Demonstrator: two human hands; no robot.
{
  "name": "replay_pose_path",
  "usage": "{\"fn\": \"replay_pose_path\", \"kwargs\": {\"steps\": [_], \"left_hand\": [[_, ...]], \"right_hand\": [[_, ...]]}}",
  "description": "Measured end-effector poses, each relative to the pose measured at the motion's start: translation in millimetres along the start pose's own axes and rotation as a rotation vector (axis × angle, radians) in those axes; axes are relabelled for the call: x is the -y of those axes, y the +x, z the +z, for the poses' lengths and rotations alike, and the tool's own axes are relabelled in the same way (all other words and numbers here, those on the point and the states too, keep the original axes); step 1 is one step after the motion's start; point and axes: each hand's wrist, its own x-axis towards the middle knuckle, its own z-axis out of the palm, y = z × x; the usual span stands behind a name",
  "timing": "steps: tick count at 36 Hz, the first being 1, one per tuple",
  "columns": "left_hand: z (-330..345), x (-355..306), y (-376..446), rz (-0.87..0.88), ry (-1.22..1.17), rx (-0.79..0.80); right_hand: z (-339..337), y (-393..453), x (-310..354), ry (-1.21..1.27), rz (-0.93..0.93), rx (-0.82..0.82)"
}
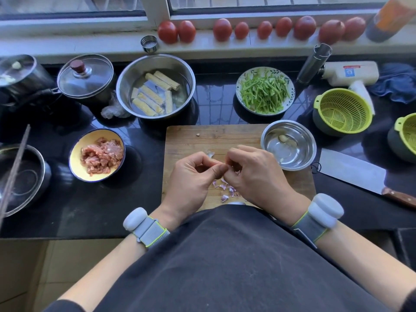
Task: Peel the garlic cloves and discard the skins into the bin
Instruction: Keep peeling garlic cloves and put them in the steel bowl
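Over the cutting board (225,136), the left hand (193,179) and right hand (254,174) meet fingertip to fingertip, pinching a garlic clove that is mostly hidden. Purple skins (225,190) lie beneath. A steel bowl (267,140) holding peeled cloves (283,138) sits just right; a cleaver (353,170) lies on the dark surface (108,210).

Bare left hand (191,176) and bare right hand (256,174), forearms uncovered up to dark sleeves pushed past the elbows. Dark charcoal apron (225,255) across the front, faintly creased. On each wrist a band: left wristband (148,230) and right wristband (311,226), grey woven strap edged in yellow-green, topped with a rounded pale grey-white device of two stacked lobes.
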Motion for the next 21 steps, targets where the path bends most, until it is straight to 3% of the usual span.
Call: {"fn": "replay_pose_path", "kwargs": {"steps": [21], "left_hand": [[-1.4,2.4,2.8,-0.108,-0.256,-0.044]], "right_hand": [[5.3,-3.3,-9.6,0.335,0.247,-0.018]]}}
